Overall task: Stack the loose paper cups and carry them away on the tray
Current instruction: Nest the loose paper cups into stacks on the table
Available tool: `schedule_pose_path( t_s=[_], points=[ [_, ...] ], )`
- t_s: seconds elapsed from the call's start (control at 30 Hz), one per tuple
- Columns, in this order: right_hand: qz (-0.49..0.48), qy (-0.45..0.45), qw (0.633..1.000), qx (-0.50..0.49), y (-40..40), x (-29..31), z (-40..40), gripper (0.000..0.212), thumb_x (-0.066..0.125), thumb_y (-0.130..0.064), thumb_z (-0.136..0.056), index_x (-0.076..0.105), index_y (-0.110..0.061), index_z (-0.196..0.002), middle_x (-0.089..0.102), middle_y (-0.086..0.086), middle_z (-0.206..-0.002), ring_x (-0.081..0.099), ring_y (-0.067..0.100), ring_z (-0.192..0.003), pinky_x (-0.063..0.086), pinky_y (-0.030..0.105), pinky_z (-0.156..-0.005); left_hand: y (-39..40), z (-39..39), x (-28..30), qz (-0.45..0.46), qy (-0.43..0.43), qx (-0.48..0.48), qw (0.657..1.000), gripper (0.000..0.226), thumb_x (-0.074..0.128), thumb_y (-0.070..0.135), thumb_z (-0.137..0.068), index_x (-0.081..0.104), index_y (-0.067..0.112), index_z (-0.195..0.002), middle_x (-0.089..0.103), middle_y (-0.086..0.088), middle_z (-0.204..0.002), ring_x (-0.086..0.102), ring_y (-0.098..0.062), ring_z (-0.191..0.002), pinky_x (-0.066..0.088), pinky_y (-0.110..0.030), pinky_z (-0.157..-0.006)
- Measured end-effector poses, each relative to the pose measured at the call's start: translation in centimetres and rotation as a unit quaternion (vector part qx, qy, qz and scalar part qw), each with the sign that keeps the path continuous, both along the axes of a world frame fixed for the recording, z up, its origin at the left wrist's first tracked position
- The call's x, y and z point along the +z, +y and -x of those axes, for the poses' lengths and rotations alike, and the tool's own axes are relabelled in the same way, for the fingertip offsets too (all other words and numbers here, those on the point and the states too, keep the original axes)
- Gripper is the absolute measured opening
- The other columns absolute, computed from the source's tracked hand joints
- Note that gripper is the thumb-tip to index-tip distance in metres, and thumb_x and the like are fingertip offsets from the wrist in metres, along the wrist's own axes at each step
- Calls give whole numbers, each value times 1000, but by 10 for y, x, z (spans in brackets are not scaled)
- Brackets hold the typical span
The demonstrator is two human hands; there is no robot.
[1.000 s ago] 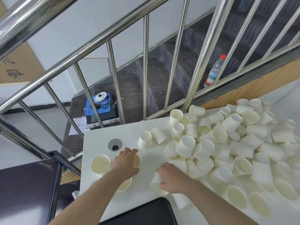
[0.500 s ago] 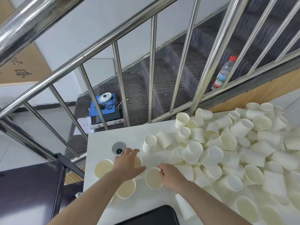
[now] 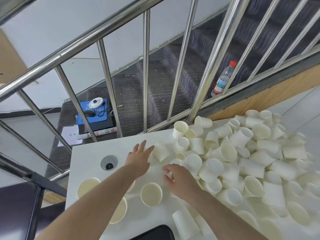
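White table (image 3: 90, 153) by stair railing (image 3: 110, 94) | left hand (image 3: 138, 157) spread, reaching toward tipped cup (image 3: 161, 151) | right hand (image 3: 180, 181) loosely curled, empty, beside upright cup (image 3: 151, 194)

Loose paper cups (image 3: 242, 153): plain white, a big jumbled heap over the right side of the white table (image 3: 86, 153), most on their sides, some mouth-up, some base-up, many touching. Three stand upright apart from the heap at near left: one (image 3: 151, 194) betw. the forearms, one (image 3: 88, 187) by the table's left edge, one (image 3: 119, 212) partly under the left forearm. Black tray (image 3: 154, 233): only a rounded corner shows at bottom edge, no cups on it.
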State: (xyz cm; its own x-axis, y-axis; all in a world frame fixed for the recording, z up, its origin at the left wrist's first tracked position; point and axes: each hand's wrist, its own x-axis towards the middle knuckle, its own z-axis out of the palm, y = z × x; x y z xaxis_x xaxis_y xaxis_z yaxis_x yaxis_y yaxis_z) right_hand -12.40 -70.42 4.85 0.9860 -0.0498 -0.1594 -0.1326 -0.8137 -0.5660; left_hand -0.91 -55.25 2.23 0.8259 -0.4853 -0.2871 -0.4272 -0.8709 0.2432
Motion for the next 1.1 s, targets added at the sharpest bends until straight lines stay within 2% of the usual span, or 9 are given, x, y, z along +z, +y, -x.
schedule_pose_path(
  t_s=[0.1,0.27,0.33,0.43,0.67,0.77,0.87,0.97,1.1],
  points=[
    [41,-78,996,-1,-11,12,-6,28,53,-27,-92,61,-24,-119,61,-14,-104,45,-3,-76,43,20,-79,-3,-1,-7,3,1,6,1000,60,48,19,-94,24,33,-148,17,-2,-154,27,-28,-137,34,-41,-105],
    [180,-190,965,-15,-36,29,-14,35,63,-30,-78,66,-17,-109,62,0,-104,61,26,-96,52,39,-74,5,-1,-6,41,-11,37,998,51,53,26,-93,34,30,-140,34,-5,-136,43,-27,-121,44,-38,-93],
    [232,-133,963,-24,-46,32,-17,47,70,-38,-76,62,-19,-119,57,4,-119,56,30,-109,46,44,-87,9,-1,1,90,-5,80,993,52,55,36,-91,35,30,-139,37,-5,-132,48,-27,-117,47,-38,-88],
    [279,17,960,-25,-51,34,-18,64,64,-49,-81,44,-26,-137,39,2,-140,38,25,-130,31,40,-104,13,-3,13,204,52,187,959,50,60,46,-87,45,27,-130,42,-3,-123,56,-26,-103,48,-35,-84],
    [304,90,948,13,-48,26,-21,51,60,-22,-85,45,-23,-134,49,0,-125,47,23,-116,41,34,-96,22,7,25,413,205,304,834,42,73,38,-81,50,22,-113,59,1,-107,65,-17,-83,54,-37,-79],
    [211,29,976,-38,-48,34,-21,47,64,-31,-85,50,-21,-130,54,0,-117,49,22,-112,45,34,-91,28,16,29,467,265,312,784,46,77,23,-80,50,15,-116,59,-3,-102,64,-17,-76,53,-37,-79],
    [-43,-60,977,-200,-43,47,-26,49,73,-37,-81,58,-18,-123,61,-2,-110,56,19,-106,46,33,-91,34,23,32,486,301,306,761,55,79,10,-76,50,18,-122,56,-7,-107,64,-20,-87,56,-34,-80],
    [-267,-53,915,-299,-28,49,-31,43,77,-37,-77,64,-10,-109,64,0,-89,61,17,-78,50,32,-76,39,30,35,466,308,259,788,64,79,5,-73,50,24,-126,55,-7,-114,63,-26,-98,55,-30,-76],
    [-364,6,888,-281,-5,47,-24,41,79,-35,-76,60,-9,-102,67,3,-87,63,11,-64,56,34,-74,38,40,47,409,217,163,871,56,80,10,-72,53,29,-117,59,3,-112,62,-19,-96,53,-25,-78]
  ],
)
